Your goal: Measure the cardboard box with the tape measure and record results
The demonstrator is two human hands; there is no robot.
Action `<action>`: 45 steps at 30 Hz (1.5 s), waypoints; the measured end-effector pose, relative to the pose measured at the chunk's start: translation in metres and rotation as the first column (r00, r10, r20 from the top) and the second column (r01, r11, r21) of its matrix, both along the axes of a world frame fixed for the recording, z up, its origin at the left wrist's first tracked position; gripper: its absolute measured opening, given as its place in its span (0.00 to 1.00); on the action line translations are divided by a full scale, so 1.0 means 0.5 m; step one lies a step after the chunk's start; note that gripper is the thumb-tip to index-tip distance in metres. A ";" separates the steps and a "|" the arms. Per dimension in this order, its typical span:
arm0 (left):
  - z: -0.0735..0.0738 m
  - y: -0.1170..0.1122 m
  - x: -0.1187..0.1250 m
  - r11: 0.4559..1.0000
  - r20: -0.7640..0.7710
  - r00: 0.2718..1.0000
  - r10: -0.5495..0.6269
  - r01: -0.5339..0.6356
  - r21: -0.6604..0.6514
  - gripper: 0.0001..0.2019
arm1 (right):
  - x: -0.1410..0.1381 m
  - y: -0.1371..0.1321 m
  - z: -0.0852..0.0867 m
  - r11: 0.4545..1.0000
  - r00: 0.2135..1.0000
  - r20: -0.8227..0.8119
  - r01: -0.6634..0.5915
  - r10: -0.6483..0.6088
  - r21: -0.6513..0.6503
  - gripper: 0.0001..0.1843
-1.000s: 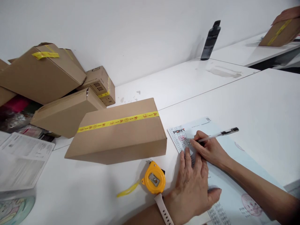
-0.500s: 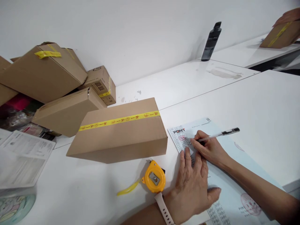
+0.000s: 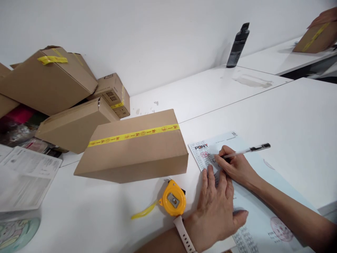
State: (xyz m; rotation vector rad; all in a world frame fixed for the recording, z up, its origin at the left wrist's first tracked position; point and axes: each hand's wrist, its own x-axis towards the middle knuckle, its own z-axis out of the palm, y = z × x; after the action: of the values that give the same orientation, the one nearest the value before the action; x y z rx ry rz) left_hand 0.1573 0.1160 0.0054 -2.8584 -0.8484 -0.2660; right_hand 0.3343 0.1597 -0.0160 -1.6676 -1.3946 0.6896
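My right hand grips a pen, its tip down at the printed light-blue paper. Dark handwriting shows near the fingertips. My left hand lies flat on the same paper, fingers spread, covering part of the print; a pale watch strap circles that wrist. Beside the left wrist rests a yellow tape measure with a yellow cord. Beyond it sits a closed cardboard box sealed with yellow printed tape.
Several cardboard boxes are piled at the left, above plastic-wrapped items. Printed sheets and a pale green round object lie at the left edge. A dark bottle stands by the wall. Another person's hand rests on a taped box.
The pen and my right hand have shifted very slightly to the right along the paper. My left hand and the boxes stay as they were.
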 end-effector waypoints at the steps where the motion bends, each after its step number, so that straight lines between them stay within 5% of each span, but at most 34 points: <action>1: 0.000 0.000 0.000 1.000 0.000 1.000 0.001 -0.001 0.000 0.38 | 0.000 0.000 0.001 1.000 1.000 0.003 -0.001 0.001 0.001 0.17; 45: -0.008 0.003 0.005 0.998 0.020 1.000 0.002 -0.001 -0.064 0.38 | 0.002 -0.001 0.000 0.999 0.999 0.016 0.038 -0.038 -0.003 0.14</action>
State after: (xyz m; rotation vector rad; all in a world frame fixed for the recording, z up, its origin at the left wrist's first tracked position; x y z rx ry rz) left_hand 0.1596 0.1173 0.0013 -2.9193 -0.8781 -0.2728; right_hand 0.3351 0.1593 -0.0158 -1.7010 -1.3702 0.6591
